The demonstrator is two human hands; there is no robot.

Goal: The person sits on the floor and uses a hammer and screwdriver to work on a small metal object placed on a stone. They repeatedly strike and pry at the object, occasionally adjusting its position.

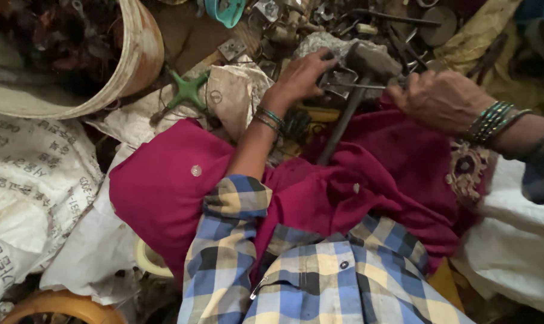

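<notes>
Both hands work over a stone (329, 43): left hand (302, 77) closes on a metal piece (338, 81) there; right hand (440, 99) grips something unclear. Hammer (359, 84) lies between, handle angled toward the lap.

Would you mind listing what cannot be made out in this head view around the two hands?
- Head view: the left hand covers the small metal piece it presses on; its shape is hidden.
- The right hand lies near the hammer; whether it grips the handle is unclear.
- The right forearm runs off the right edge.
- The scrap metal at the top is dark, jumbled and cut off.
</notes>
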